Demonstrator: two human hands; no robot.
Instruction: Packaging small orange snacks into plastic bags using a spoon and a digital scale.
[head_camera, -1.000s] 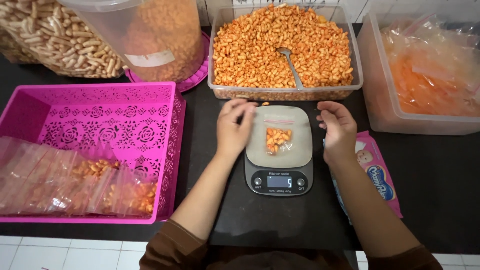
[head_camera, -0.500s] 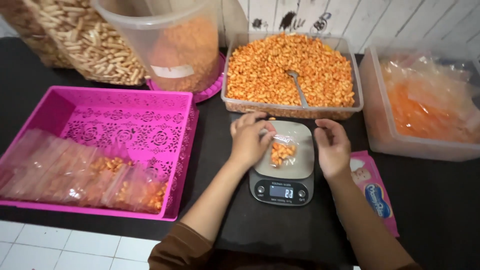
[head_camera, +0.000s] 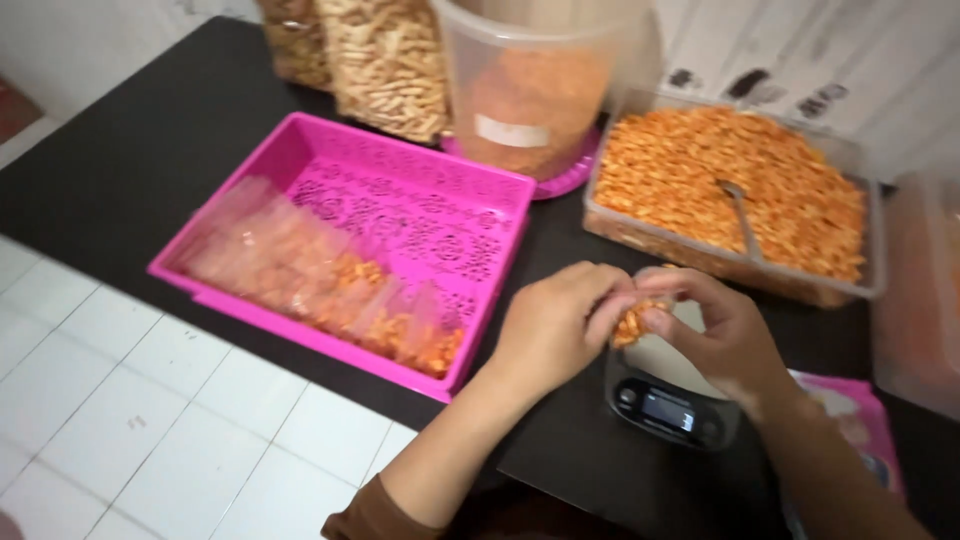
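Head view: left hand (head_camera: 550, 325) and right hand (head_camera: 725, 335) together pinch a small clear bag of orange snacks (head_camera: 630, 325) just above the kitchen scale (head_camera: 670, 395). Judged step: lifting the weighed portion. Next move calls for a steady grip toward the pink tray (head_camera: 420, 200).

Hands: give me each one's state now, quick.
Left hand: closed, pinching the small clear bag of orange snacks.
Right hand: closed on the same bag, above the grey kitchen scale.
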